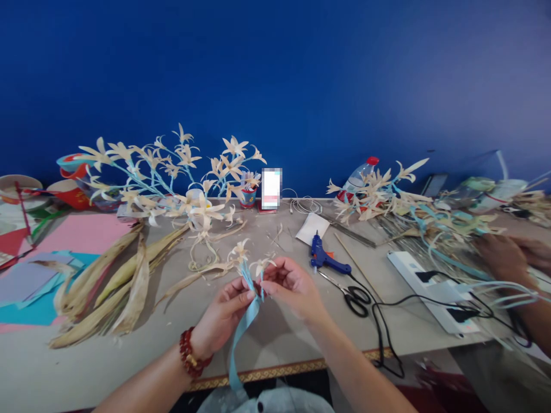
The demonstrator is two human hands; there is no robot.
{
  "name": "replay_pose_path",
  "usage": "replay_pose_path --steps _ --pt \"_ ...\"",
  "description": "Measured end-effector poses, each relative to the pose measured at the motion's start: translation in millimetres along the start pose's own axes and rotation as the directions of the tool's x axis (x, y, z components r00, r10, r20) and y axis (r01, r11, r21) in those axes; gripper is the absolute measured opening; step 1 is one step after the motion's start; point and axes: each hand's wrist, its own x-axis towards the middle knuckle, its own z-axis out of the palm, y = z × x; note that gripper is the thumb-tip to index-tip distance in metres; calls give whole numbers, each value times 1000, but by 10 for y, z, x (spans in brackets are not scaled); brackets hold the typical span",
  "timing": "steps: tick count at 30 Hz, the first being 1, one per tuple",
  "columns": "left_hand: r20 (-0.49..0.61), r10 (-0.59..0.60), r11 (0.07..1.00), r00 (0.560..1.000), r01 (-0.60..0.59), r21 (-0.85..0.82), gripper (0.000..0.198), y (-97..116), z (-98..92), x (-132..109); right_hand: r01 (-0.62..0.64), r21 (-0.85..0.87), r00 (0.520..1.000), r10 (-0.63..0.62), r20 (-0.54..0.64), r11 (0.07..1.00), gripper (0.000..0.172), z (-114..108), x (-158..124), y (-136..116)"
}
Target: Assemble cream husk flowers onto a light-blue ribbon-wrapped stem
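My left hand (226,310), with a red bead bracelet on its wrist, pinches the blue-wrapped stem of a pale handmade flower (239,252). My right hand (295,287) has its fingertips closed on the short stem of a second pale flower (262,266), close against the first. From between the two hands a light blue ribbon (236,349) hangs down past the table edge to my lap. Just right of my right hand lie a blue glue gun (325,257) and black-handled scissors (358,300).
Dried corn husks (103,275) and coloured paper (73,232) lie on the left. Finished flower branches (159,172) stand at the back. A white power strip (430,295) with black cables is on the right. Another person's hands (501,255) work among strips at the far right.
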Motion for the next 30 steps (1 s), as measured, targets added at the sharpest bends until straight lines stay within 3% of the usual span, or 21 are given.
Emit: replay_pose_path --steps 10,22,30 --pt "-55 -7 999 998 6 -32 14 -23 -12 2 63 -138 997 -69 -35 988 19 33 -3 52" --pt "-39 0 999 999 -1 -39 7 -15 -9 6 142 -350 988 -155 -9 926 10 55 -30 55" --pt "-34 7 997 999 -10 -78 8 -27 3 -3 124 -225 984 -148 -94 966 11 116 -55 110"
